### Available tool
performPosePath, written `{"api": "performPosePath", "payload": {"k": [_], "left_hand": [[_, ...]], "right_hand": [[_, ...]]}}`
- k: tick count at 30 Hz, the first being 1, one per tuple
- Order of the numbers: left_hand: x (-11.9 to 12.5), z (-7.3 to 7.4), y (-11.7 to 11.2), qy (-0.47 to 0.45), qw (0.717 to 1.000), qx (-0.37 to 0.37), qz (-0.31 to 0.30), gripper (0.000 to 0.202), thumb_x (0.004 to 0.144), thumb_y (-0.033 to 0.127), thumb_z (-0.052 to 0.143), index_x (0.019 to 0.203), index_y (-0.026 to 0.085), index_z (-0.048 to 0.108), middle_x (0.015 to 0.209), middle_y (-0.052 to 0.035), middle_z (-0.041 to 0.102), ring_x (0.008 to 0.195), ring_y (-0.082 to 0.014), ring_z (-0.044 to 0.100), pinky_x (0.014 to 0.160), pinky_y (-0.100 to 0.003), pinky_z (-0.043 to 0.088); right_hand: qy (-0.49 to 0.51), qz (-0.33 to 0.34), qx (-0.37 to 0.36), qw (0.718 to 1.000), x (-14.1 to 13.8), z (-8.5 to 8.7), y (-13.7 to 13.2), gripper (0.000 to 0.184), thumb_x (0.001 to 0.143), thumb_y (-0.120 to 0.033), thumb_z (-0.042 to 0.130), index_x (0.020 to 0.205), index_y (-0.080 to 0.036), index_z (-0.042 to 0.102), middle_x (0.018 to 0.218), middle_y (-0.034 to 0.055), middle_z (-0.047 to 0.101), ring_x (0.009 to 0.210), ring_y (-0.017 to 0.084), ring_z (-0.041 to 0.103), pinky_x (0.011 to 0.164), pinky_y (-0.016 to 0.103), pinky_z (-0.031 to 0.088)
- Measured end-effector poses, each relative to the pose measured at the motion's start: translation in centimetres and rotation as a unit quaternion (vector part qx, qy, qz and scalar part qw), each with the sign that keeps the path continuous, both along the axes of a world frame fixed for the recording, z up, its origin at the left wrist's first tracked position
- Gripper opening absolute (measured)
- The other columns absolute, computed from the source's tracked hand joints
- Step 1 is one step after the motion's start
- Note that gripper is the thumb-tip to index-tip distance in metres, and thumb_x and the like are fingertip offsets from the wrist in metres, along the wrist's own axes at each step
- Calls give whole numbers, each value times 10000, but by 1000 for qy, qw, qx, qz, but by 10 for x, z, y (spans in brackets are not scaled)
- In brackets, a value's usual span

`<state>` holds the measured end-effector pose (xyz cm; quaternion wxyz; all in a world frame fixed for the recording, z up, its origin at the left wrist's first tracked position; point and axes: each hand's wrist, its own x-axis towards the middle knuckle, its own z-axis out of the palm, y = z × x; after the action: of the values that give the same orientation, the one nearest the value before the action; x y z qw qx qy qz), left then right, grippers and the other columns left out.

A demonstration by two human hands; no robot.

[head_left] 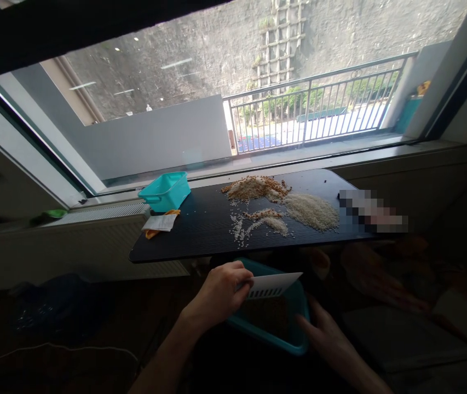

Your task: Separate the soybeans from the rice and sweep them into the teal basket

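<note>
My left hand (227, 290) pinches a white slotted plate (276, 283), thin and flat, with a row of dark slots along its lower part. The plate is tilted over a teal plastic tub (266, 334) below the table's front edge. On the tub's right side, my right hand (321, 323) grips the wall, thumb at the rim. Brownish contents show dimly in the tub, too dark to name. On the table lie a pile of white rice (311, 210), a pile of brown grains or beans (253, 187) with pale powder or grains on it, and smaller scattered heaps (272, 221).
A dark tabletop (200, 235) stands against the window sill. At its left are a turquoise basket (167, 191) and a white paper packet (160, 222) on an orange cloth or wrapper. A blurred-out object lies at the right end. A radiator (105, 235) is at left.
</note>
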<state>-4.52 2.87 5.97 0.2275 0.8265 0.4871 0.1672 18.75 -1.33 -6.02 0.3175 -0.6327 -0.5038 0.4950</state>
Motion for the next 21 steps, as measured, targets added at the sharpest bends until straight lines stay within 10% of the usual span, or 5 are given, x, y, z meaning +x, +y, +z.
{"api": "performPosePath", "payload": {"k": [10,21], "left_hand": [[-6,-11,-3,-25,999,-19,13,229,897,240,494,879,190,717,849,-16,630,763,-131,594,684,-220,419],[-5,-9,-1,-75,997,-6,17,207,895,233,517,840,185,710,811,-4,602,737,-117,583,670,-217,406]], "right_hand": [[-45,43,-3,998,14,23,28,633,708,-390,510,1261,-84,542,813,60,703,681,201,640,547,292,495],[-59,41,24,997,15,18,21,696,707,-426,498,1316,-89,517,1139,129,693,981,265,658,820,343,520]]}}
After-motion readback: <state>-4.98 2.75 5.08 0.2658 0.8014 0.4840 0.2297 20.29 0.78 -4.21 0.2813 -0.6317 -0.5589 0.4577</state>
